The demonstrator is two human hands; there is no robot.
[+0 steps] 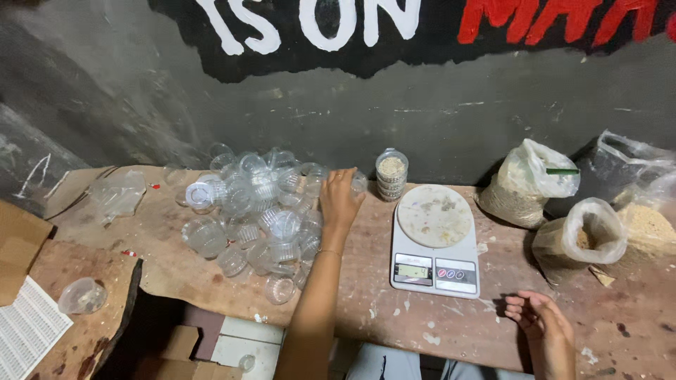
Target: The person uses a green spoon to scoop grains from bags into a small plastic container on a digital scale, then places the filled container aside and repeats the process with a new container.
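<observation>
A: Where are your hands?

B: Your left hand (340,199) reaches to 12 o'clock and grips a clear cup (358,181) at the edge of the clear cup pile (253,214). Your right hand (543,325) rests half-open at 5 o'clock, holding nothing.

A: Packages?

B: Stack of filled cups (391,174) just past the white scale (435,241). Three grain bags (556,211) at 2 o'clock. Painted wall lettering (310,21) up top, white then red.

A: Room?

B: Bare counter (366,295) between scale and pile; the near edge drops off at 7 o'clock.
</observation>
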